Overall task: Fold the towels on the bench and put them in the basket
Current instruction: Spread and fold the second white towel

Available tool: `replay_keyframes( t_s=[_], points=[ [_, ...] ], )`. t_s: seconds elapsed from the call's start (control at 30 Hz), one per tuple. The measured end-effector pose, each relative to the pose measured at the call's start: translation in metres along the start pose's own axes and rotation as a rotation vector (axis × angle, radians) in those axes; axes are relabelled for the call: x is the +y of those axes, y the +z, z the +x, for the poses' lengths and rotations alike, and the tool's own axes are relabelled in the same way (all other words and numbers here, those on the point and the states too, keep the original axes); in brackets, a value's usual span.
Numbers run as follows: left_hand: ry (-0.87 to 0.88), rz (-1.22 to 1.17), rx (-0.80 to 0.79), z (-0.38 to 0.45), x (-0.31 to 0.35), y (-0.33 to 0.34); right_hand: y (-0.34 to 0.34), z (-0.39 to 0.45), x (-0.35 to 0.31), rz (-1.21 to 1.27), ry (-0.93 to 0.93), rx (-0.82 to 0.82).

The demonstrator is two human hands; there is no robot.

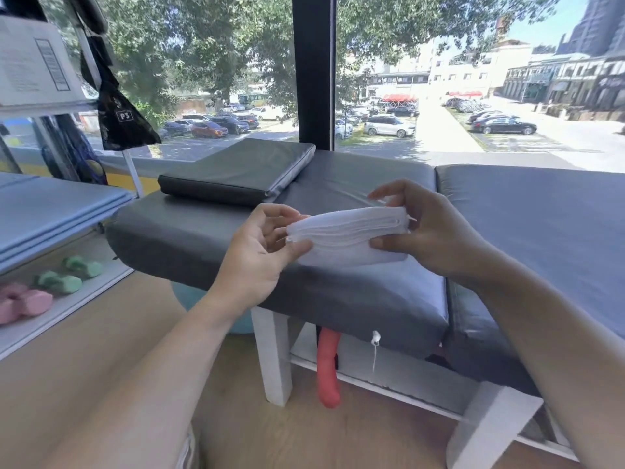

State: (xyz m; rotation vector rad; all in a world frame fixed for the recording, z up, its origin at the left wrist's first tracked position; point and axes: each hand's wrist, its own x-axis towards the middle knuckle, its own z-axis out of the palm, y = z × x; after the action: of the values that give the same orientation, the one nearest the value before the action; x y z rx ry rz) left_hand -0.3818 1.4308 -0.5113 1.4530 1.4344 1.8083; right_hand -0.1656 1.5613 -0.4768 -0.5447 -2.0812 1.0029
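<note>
The only legible mark is a small white boxed label reading "P3" or "PS", the second character unclear, on the glossy black plastic bag (pixel 125 121) hanging at upper left, while the print on the white paper sheet (pixel 37 67) beside it is too blurred to read.

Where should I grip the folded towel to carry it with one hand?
Pinch the towel mid-length, coming from its near long side, thumb above and fingers below. It is a flat stack of layers with loose edges showing at the right end; clamping through the middle likely keeps them together. Both the left hand and right hand now pinch its ends.
</note>
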Motion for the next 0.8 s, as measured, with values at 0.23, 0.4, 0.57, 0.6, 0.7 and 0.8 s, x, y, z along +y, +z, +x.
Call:
replay_keyframes(
  t_s=[0.23,0.4,0.57,0.6,0.7,0.8],
  points=[
    [0.18,0.576,-0.134,-0.003,-0.008,0.008,-0.001,-0.003,0.022,-0.551,-0.147,-0.13],
    [0.362,0.916,-0.213,0.001,-0.007,0.019,0.0,-0.011,0.021,-0.772,-0.217,-0.188],
    [0.33,0.888,-0.275,-0.001,-0.012,0.019,0.005,-0.023,0.027,-0.683,-0.282,-0.201],
    [0.279,0.845,-0.32,-0.003,-0.013,0.019,0.005,-0.027,0.028,-0.686,-0.302,-0.211],
    [0.125,0.788,-0.353,-0.006,-0.018,0.014,0.008,-0.038,0.036,-0.732,-0.373,-0.222],
    [0.091,0.839,-0.423,-0.006,-0.022,0.013,0.014,-0.044,0.047,-0.756,-0.411,-0.233]
  ],
)
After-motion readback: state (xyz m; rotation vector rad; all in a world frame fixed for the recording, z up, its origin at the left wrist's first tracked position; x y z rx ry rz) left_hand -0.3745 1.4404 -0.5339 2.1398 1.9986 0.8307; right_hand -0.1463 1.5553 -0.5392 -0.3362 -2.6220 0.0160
